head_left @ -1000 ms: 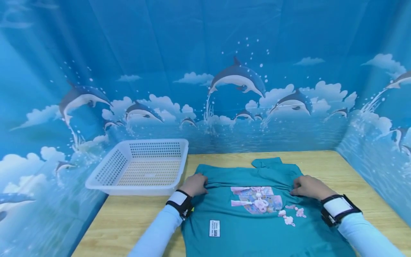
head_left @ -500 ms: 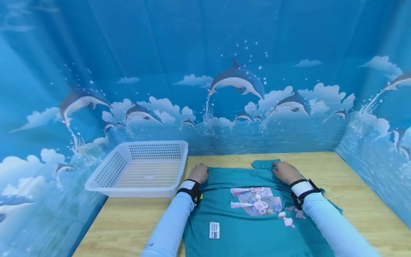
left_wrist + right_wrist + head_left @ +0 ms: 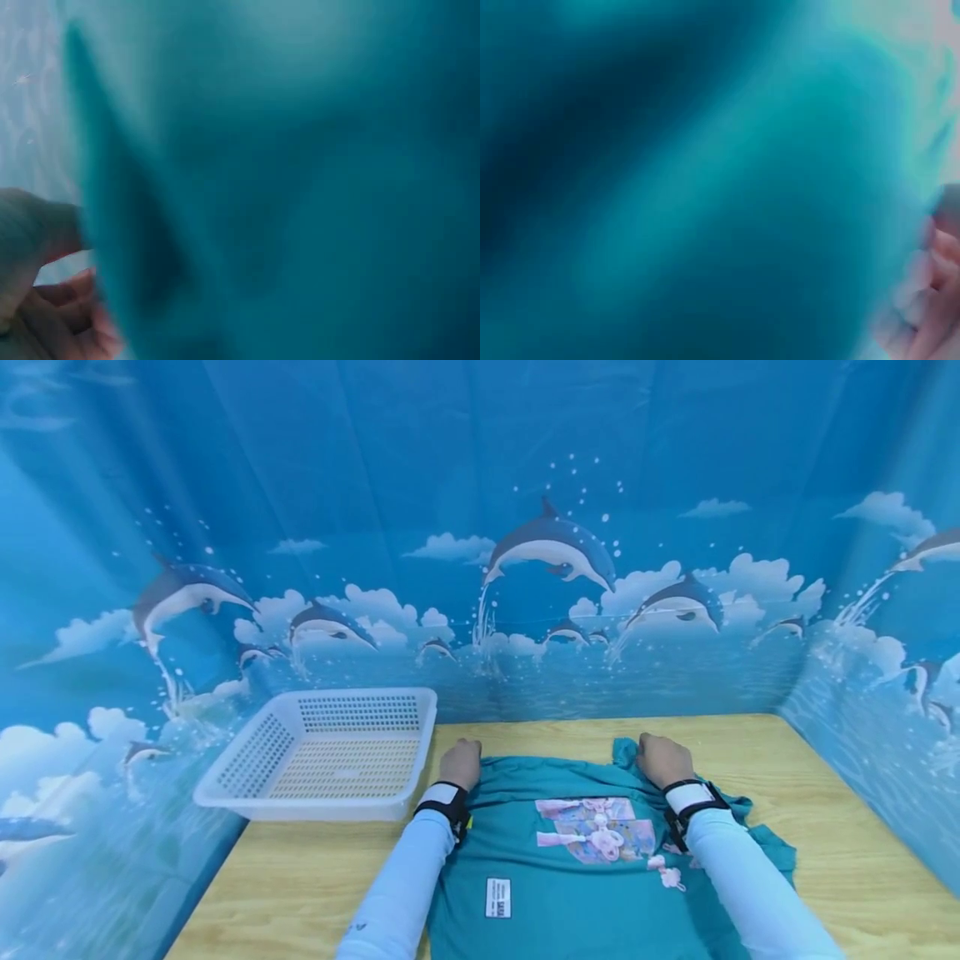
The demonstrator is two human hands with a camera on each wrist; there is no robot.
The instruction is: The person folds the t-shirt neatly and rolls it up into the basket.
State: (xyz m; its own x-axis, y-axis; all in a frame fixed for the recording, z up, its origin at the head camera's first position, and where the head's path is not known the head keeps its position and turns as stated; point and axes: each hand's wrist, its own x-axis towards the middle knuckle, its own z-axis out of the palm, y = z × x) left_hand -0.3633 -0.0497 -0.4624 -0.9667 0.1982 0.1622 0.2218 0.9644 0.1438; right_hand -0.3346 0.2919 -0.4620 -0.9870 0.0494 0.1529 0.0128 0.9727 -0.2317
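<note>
A teal shirt [image 3: 585,910] lies on the table, wrinkled along its far edge. On it are a pink and lilac print [image 3: 600,831], small pink bunny shapes [image 3: 669,877] and a white label [image 3: 498,897]. My left hand [image 3: 461,764] grips the shirt's far left corner with curled fingers. At the far edge on the right, my right hand [image 3: 665,760] holds a bunched part of the cloth. Blurred teal cloth fills most of both wrist views, with the left fingers [image 3: 71,315] and right fingers [image 3: 930,292] bent at its edge.
A white plastic basket [image 3: 315,810] with perforated sides stands left of the shirt. The wooden table [image 3: 300,877] meets a blue dolphin-print curtain [image 3: 420,485] at the back and on both sides.
My right hand has moved left and away from me to the shirt's far edge and gathered cloth there. My left hand has shifted farther up to the corner. The far edge looks lifted.
</note>
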